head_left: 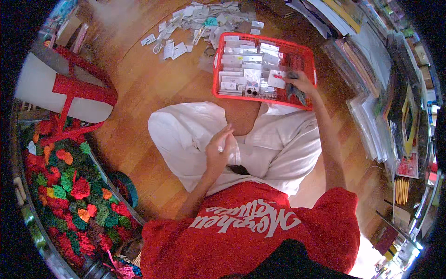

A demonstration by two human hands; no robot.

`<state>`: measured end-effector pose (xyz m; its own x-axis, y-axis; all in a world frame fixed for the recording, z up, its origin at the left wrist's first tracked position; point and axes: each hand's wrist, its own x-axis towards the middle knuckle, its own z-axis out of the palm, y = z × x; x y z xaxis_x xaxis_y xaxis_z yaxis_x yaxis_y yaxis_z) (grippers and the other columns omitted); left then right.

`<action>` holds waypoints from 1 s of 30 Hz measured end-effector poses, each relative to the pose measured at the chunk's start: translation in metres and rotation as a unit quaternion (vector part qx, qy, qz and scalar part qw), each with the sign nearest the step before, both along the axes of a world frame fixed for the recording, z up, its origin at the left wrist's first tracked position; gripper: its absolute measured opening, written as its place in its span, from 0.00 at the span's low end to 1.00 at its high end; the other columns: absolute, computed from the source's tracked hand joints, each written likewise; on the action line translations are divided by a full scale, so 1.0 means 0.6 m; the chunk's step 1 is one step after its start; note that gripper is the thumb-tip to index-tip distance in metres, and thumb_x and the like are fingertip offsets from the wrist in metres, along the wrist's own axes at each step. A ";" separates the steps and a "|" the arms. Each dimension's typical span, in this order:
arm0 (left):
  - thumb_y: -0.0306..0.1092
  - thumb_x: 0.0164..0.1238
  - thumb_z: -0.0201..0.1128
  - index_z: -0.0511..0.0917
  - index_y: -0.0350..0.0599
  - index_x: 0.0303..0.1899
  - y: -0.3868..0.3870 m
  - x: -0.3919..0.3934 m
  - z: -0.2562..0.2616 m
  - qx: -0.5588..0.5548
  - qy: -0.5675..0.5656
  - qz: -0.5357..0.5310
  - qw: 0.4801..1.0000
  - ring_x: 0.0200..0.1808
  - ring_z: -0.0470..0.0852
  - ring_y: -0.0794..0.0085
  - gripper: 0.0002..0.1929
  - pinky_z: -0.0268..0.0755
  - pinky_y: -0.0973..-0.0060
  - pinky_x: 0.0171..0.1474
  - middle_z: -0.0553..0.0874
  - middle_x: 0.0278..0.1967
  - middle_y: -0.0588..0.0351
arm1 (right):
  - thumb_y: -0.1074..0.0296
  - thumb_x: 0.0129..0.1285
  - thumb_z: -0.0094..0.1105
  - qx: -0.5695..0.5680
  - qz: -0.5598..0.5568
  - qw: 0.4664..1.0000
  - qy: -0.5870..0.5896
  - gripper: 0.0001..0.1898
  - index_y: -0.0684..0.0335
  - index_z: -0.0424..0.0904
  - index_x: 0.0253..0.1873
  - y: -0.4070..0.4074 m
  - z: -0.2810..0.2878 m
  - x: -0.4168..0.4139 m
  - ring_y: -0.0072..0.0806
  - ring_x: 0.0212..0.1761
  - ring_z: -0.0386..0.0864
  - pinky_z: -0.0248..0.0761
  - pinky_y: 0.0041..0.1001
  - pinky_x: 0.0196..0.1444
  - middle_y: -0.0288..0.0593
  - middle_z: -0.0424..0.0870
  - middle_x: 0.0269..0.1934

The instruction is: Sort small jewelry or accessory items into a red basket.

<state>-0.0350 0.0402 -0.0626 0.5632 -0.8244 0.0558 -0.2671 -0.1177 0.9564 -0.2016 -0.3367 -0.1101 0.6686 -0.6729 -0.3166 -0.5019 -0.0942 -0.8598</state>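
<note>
Beyond my crossed legs, a red plastic basket (pixel 264 101) stands on the wooden floor, holding rows of small white carded packets (pixel 231 61). My right hand (pixel 302 82) reaches over its right part, with its fingers at a white card bearing a small red item (pixel 277 78). Grey-blue items (pixel 296 95) lie under and beside that hand. My left hand (pixel 221 143) rests above my lap, fingers raised and close together; a clear plastic piece (pixel 234 153) seems to hang at it, though whether it is gripped is unclear. A packet with dark round pieces (pixel 252 83) stands near the basket's middle.
Loose carded packets (pixel 179 48) are heaped on the floor beyond the basket. At the left are a red and white chair-like object (pixel 83 94) and a large container of colourful yarn tufts (pixel 80 188). Stacks of plastic-wrapped sheets (pixel 366 115) line the right side.
</note>
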 end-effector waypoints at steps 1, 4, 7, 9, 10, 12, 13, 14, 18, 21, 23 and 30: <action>0.25 0.69 0.57 0.81 0.35 0.49 0.009 0.008 -0.001 -0.007 -0.002 0.019 1.000 0.58 0.79 0.61 0.11 0.67 0.68 0.63 0.82 0.55 0.45 | 0.63 0.61 0.67 -0.031 0.032 0.998 0.047 0.11 0.66 0.82 0.39 -0.018 -0.020 0.009 0.23 0.27 0.80 0.71 0.26 0.31 0.37 0.83 0.29; 0.25 0.70 0.56 0.81 0.34 0.49 0.037 0.032 0.001 0.004 -0.003 0.065 0.998 0.57 0.80 0.65 0.11 0.67 0.70 0.63 0.83 0.54 0.47 | 0.60 0.55 0.71 -0.043 0.049 0.997 0.041 0.16 0.65 0.82 0.43 -0.035 -0.066 0.021 0.25 0.33 0.80 0.73 0.28 0.38 0.38 0.84 0.32; 0.25 0.70 0.56 0.81 0.34 0.49 0.053 0.049 0.002 0.037 0.023 0.096 0.994 0.55 0.80 0.68 0.11 0.68 0.73 0.61 0.84 0.52 0.49 | 0.58 0.50 0.73 -0.048 0.046 0.995 0.074 0.22 0.63 0.82 0.48 -0.028 -0.081 0.026 0.29 0.40 0.80 0.72 0.30 0.47 0.39 0.85 0.39; 0.25 0.71 0.56 0.81 0.34 0.50 0.054 0.055 0.002 0.034 0.054 0.105 0.992 0.54 0.80 0.70 0.11 0.68 0.74 0.60 0.85 0.51 0.50 | 0.57 0.47 0.74 -0.058 0.040 0.993 0.090 0.25 0.62 0.83 0.50 -0.020 -0.080 0.027 0.30 0.42 0.80 0.72 0.31 0.51 0.39 0.85 0.41; 0.25 0.71 0.56 0.81 0.34 0.50 0.051 0.056 0.001 0.042 0.063 0.104 0.992 0.53 0.81 0.70 0.11 0.68 0.75 0.60 0.85 0.51 0.50 | 0.56 0.46 0.74 -0.060 0.033 0.994 0.091 0.26 0.62 0.83 0.51 -0.017 -0.079 0.027 0.31 0.42 0.81 0.72 0.31 0.52 0.40 0.85 0.42; 0.25 0.71 0.55 0.81 0.34 0.50 0.044 0.058 0.002 0.061 0.084 0.103 0.989 0.52 0.81 0.70 0.11 0.68 0.75 0.59 0.85 0.51 0.50 | 0.56 0.46 0.75 -0.072 0.017 0.992 0.102 0.27 0.63 0.82 0.51 -0.014 -0.078 0.028 0.32 0.45 0.79 0.71 0.30 0.54 0.41 0.84 0.44; 0.25 0.71 0.55 0.81 0.34 0.50 0.040 0.059 0.003 0.052 0.059 0.093 0.993 0.52 0.81 0.70 0.11 0.68 0.75 0.59 0.85 0.51 0.50 | 0.57 0.46 0.75 -0.083 0.008 0.990 0.111 0.26 0.64 0.82 0.49 -0.015 -0.079 0.028 0.32 0.48 0.78 0.69 0.29 0.55 0.42 0.83 0.46; 0.25 0.71 0.55 0.81 0.34 0.51 0.036 0.060 0.004 0.046 0.038 0.084 0.995 0.52 0.81 0.70 0.11 0.68 0.75 0.59 0.85 0.50 0.50 | 0.58 0.46 0.76 -0.085 0.008 0.989 0.124 0.25 0.66 0.82 0.48 -0.017 -0.080 0.028 0.33 0.52 0.77 0.68 0.29 0.56 0.43 0.83 0.47; 0.25 0.71 0.55 0.81 0.34 0.51 0.026 0.063 0.010 0.038 0.029 0.071 0.996 0.53 0.80 0.71 0.12 0.68 0.75 0.60 0.85 0.50 0.50 | 0.60 0.47 0.76 -0.017 0.036 0.997 0.065 0.24 0.68 0.82 0.46 -0.029 -0.090 0.027 0.32 0.52 0.77 0.68 0.28 0.57 0.43 0.83 0.47; 0.26 0.71 0.56 0.81 0.35 0.51 0.019 0.058 0.007 0.047 0.065 0.066 0.995 0.53 0.81 0.70 0.12 0.69 0.75 0.59 0.85 0.50 0.50 | 0.62 0.48 0.76 -0.022 0.055 0.996 0.066 0.22 0.69 0.82 0.46 -0.030 -0.096 0.027 0.30 0.50 0.78 0.69 0.27 0.56 0.42 0.84 0.47; 0.26 0.71 0.56 0.81 0.36 0.51 0.013 0.050 0.001 0.053 0.053 0.058 0.995 0.52 0.81 0.70 0.12 0.70 0.75 0.58 0.85 0.49 0.50 | 0.62 0.48 0.76 0.032 0.036 0.996 0.076 0.22 0.68 0.82 0.46 -0.024 -0.100 0.027 0.29 0.49 0.79 0.70 0.27 0.55 0.42 0.84 0.46; 0.27 0.72 0.55 0.81 0.37 0.51 0.000 0.024 -0.011 0.040 0.040 0.027 0.998 0.51 0.81 0.73 0.12 0.70 0.75 0.57 0.85 0.49 0.51 | 0.58 0.41 0.78 -0.004 0.002 0.999 0.052 0.24 0.63 0.83 0.44 -0.013 -0.142 0.021 0.28 0.41 0.79 0.70 0.26 0.50 0.38 0.84 0.38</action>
<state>-0.0205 0.0402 -0.0691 0.6077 -0.7923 -0.0547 -0.1823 -0.2062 0.9614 -0.1890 -0.3447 -0.1953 0.6344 -0.6739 -0.3787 -0.5884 -0.1032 -0.8020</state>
